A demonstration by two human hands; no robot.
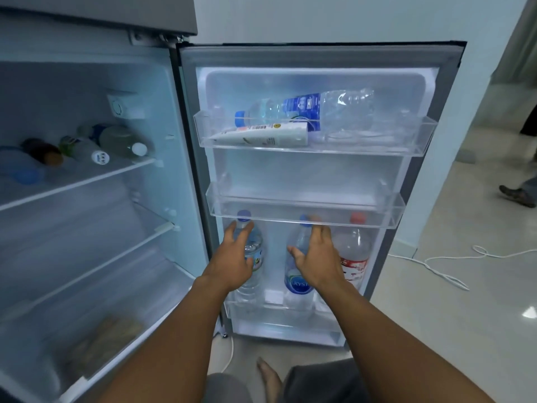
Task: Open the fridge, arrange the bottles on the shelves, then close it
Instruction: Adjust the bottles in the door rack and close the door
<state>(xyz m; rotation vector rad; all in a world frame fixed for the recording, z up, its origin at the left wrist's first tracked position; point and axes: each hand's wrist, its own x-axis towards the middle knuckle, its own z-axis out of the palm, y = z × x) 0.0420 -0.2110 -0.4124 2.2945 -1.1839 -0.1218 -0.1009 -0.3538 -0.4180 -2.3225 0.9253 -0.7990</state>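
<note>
The fridge door [453,112] stands wide open. In its bottom door shelf [284,318] three bottles stand upright: a blue-capped one [257,254] on the left, a blue-capped "Crystal" one [296,285] in the middle and a red-capped one [356,251] on the right. My left hand [232,257] is spread against the left bottle. My right hand [316,257] is spread in front of the middle bottle; neither hand has closed its fingers. A large bottle [319,109] and a white tube [261,135] lie in the top door shelf. The middle door shelf [305,212] holds nothing.
Several bottles [87,149] lie on the top glass shelf [72,184] inside the fridge. A white cable [444,266] runs over the tiled floor to the right, where another person's foot [517,196] shows. My bare foot [268,376] is below the door.
</note>
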